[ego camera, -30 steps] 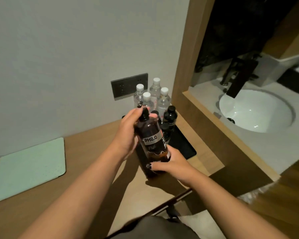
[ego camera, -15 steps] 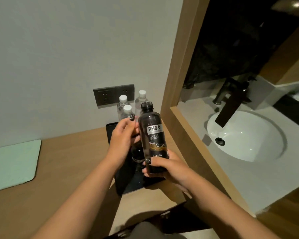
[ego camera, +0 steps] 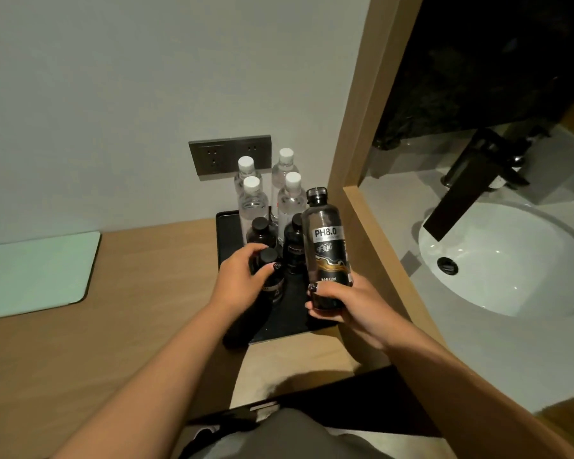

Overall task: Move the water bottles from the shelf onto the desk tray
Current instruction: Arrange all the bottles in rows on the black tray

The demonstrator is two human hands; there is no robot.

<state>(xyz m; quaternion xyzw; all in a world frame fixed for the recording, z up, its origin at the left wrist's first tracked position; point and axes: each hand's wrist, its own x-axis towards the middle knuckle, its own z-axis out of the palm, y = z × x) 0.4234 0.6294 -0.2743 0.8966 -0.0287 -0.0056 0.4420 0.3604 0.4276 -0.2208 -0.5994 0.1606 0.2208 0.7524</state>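
A black tray [ego camera: 224,236] lies on the wooden desk [ego camera: 130,309] against the wall. Several clear white-capped water bottles [ego camera: 290,198] stand at its back, with dark bottles [ego camera: 260,231] in front of them. My right hand [ego camera: 342,301] grips the base of a dark bottle labelled PH8.0 [ego camera: 327,246], held upright above the tray's right side. My left hand [ego camera: 242,279] is wrapped around the shoulder of another dark bottle [ego camera: 269,270] standing on the tray.
A wall socket plate [ego camera: 229,154] sits behind the bottles. A pale green pad [ego camera: 37,273] lies at the desk's left. A wooden partition [ego camera: 371,207] borders the tray's right side; beyond it are a white sink [ego camera: 504,260] and a black tap [ego camera: 461,190].
My left hand left the PH8.0 bottle and dropped onto a dark bottle on the tray. My right hand alone now holds the PH8.0 bottle, shifted to the right.
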